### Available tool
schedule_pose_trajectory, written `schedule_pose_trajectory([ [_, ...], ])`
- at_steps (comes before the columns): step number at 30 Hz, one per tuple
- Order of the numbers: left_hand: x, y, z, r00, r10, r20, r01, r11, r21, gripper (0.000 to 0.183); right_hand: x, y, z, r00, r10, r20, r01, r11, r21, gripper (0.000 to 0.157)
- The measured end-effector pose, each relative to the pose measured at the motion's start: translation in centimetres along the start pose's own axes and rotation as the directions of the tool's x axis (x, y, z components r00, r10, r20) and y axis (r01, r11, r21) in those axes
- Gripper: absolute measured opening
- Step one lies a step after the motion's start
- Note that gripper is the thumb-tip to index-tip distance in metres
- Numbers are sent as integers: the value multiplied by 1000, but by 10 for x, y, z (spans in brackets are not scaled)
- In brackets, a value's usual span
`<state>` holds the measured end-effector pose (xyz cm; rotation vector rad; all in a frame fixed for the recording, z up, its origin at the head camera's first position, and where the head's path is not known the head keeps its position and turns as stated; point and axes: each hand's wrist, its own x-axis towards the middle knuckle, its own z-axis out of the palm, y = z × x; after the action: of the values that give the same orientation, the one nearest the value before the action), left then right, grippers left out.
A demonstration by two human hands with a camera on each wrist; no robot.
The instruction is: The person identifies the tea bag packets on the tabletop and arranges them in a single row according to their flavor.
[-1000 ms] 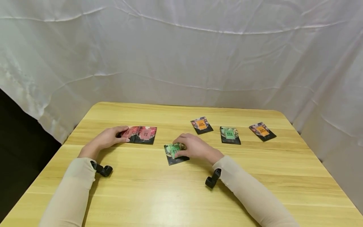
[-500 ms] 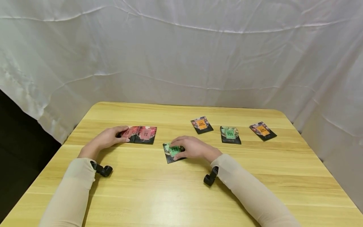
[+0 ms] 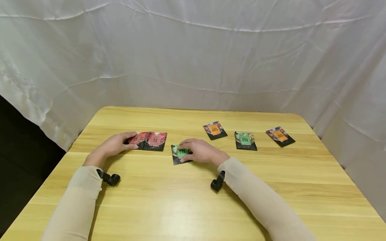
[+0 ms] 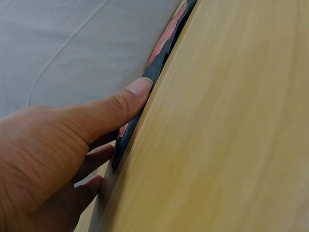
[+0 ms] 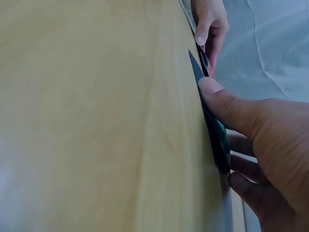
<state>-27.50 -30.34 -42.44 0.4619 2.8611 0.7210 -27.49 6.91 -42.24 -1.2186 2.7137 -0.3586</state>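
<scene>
Two red-and-black packets, one (image 3: 135, 140) on the left and another (image 3: 155, 140) on the right, lie side by side at the table's left. My left hand (image 3: 111, 147) grips the left one by its near and far edges, partly covering it; the thumb (image 4: 123, 99) presses on it in the left wrist view. To the right, my right hand (image 3: 205, 150) holds a green-labelled black packet (image 3: 178, 156) between thumb and fingers, a small gap away from the red pair. In the right wrist view this packet (image 5: 218, 145) shows nearly edge-on; whether it touches the table, I cannot tell.
Farther right lie an orange-labelled packet (image 3: 215, 130), a second green packet (image 3: 245, 140) and another orange packet (image 3: 280, 136), all apart. The wooden table (image 3: 169, 207) ends at a white curtain (image 3: 193, 60) behind it.
My right hand has moved left and slightly away from me with the green packet, bringing it closer to the red ones. The left hand has stayed on the left red packet.
</scene>
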Motion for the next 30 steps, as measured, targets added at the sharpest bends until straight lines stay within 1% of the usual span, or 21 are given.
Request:
schedule_pose_trajectory([
  [11, -1, 3, -2, 1000, 9, 0, -9, 1000, 19, 76, 17, -2, -2, 998, 58, -14, -58, 998, -39, 63],
  [15, 0, 4, -2, 1000, 10, 2, -10, 1000, 20, 78, 22, -3, -2, 996, 81, -29, -82, 996, -35, 61],
  [23, 1, 0, 0, 1000, 10, 1, -10, 1000, 13, 78, 31, -3, 0, 989, 132, -65, -134, 991, -26, 59],
  [30, 0, 0, 1, 1000, 13, -9, -13, 1000, 15, 77, 37, -1, 4, 984, 151, -94, -153, 988, -14, 58],
])
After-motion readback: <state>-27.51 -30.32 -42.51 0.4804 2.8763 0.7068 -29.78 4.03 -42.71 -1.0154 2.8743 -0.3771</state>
